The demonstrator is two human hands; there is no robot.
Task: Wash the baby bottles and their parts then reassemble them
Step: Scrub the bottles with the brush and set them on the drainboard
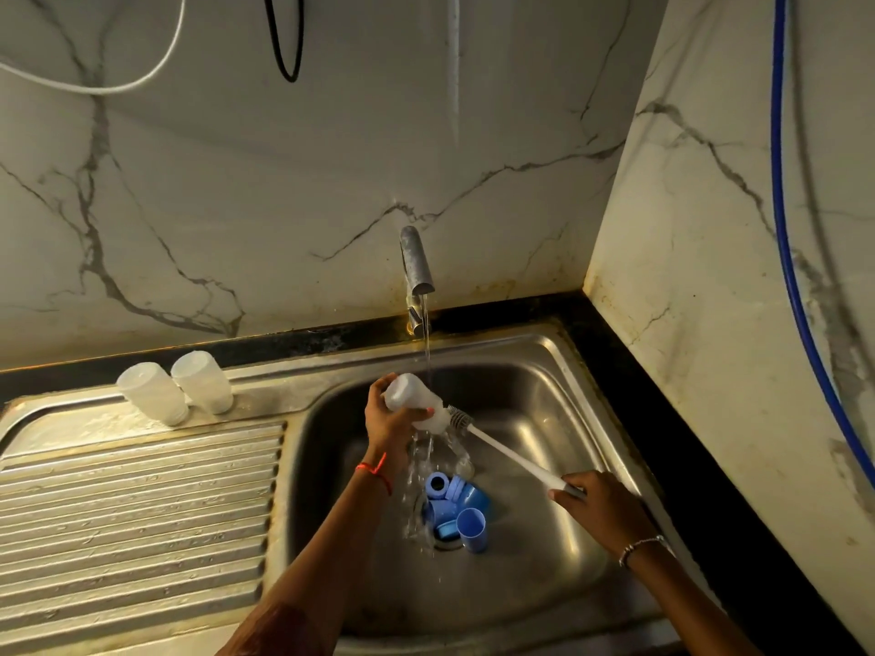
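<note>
The left hand's [390, 419] fingers curl round a translucent white plastic baby bottle [416, 402], tilted under the running steel tap [416, 260]; the right hand [601, 506] grips a long white bottle brush [511, 454], bristles at the bottle's mouth; washing looks midway; two similar bottles [175, 388] stand upturned far left; blue plastic caps and rings [457, 506] lie by the steel sink's [544, 395] drain, unassembled; both forearms reach in from the near edge.

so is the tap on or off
On: a thin stream falls from the tap past the bottle in the left hand and splashes in the sink.
</note>
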